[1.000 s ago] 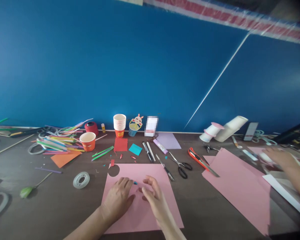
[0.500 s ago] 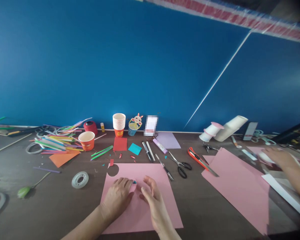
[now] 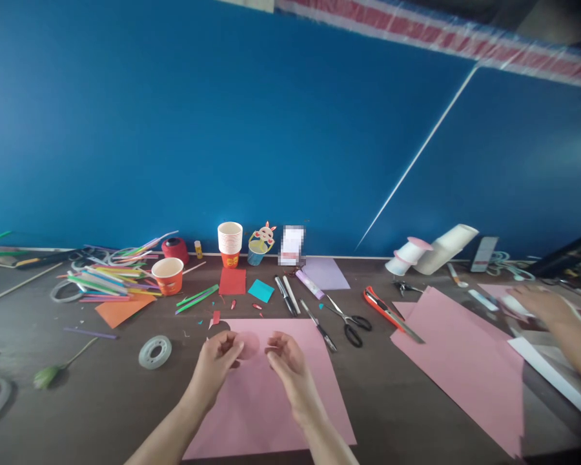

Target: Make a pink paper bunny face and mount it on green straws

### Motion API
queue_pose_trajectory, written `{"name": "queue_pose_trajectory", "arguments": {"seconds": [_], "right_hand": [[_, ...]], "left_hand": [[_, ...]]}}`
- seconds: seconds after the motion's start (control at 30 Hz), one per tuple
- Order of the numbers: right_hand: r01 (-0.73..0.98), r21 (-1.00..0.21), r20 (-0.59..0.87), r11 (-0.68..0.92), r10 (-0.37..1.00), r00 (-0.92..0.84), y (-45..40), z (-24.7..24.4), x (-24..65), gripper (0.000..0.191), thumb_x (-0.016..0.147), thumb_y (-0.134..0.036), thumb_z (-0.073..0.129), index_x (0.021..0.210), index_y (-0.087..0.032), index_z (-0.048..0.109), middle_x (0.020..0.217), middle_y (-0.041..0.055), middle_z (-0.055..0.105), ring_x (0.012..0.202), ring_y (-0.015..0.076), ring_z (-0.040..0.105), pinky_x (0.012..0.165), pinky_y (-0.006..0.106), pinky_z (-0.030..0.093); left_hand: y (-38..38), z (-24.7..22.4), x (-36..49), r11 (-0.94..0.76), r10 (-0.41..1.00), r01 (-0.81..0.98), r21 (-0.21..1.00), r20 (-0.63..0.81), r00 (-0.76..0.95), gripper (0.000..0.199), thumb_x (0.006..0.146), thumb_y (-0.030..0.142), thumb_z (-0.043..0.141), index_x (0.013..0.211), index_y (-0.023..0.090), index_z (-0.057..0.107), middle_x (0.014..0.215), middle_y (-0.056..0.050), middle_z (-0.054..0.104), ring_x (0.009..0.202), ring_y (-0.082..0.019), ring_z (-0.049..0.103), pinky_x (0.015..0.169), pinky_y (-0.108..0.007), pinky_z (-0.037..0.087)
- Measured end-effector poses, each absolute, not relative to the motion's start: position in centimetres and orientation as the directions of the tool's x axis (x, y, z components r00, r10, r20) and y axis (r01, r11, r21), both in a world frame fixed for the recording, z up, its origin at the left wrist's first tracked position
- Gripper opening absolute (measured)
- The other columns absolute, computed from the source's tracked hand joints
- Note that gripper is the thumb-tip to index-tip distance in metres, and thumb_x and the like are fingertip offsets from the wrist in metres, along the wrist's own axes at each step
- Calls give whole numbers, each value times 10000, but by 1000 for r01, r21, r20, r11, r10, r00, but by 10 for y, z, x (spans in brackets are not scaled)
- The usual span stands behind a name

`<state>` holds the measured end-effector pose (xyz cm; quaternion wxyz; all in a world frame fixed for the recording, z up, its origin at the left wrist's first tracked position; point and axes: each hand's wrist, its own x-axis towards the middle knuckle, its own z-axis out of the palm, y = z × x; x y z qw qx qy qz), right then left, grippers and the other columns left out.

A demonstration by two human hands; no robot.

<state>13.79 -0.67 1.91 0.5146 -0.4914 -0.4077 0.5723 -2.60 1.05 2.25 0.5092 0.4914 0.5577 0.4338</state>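
Disc of pink paper (image 3: 250,345) is pinched between thumb and fingers of the left hand (image 3: 215,363), over the far part of the large pink sheet (image 3: 264,413); the right hand (image 3: 290,371) is held just right of it with fingers curled, though whether anything is gripped there cannot be told; to the far right, black-handled scissors (image 3: 352,319) and an orange cutter (image 3: 383,307) are laid.

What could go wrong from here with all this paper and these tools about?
The pink paper circle is pinched near its edge by the left hand, so it might crease or slip. The orange utility knife lies with its blade out over the pink sheets; reaching there could risk a cut. The small red paper scrap lies loose and could get brushed away.
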Motion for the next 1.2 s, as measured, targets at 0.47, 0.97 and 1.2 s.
{"name": "queue_pose_trajectory", "arguments": {"seconds": [0.47, 0.97, 1.2], "right_hand": [[179, -974, 119, 137, 987, -104, 20, 25, 121, 96, 755, -244, 557, 697, -168, 564, 692, 2, 564, 648, 129, 530, 592, 231, 398], [-529, -745, -294, -406, 912, -286, -11, 37, 105, 241, 747, -369, 610, 707, -161, 496, 670, 1, 561, 607, 118, 568, 506, 210, 400], [-139, -915, -343, -379, 911, -228, 14, 17, 115, 257, 680, -406, 586, 692, -165, 497, 587, -24, 575, 463, 103, 558, 401, 183, 374]], "left_hand": [[14, 25, -22, -37, 998, 199, 979, 25, 60, 149, 738, 299, 578, 790, 163, 607, 741, -28, 629, 703, -152, 586, 626, -247, 470], [8, 31, -47, -645, 639, 732, 218, 680, 361, 232, 764, 85, 530, 943, 206, 613, 860, -48, 614, 802, -177, 517, 724, -303, 450], [1, 25, -49, -615, 734, 750, 244, 525, 431, 346, 783, 104, 472, 1106, 216, 527, 967, -75, 559, 844, -193, 515, 746, -325, 450]]}}
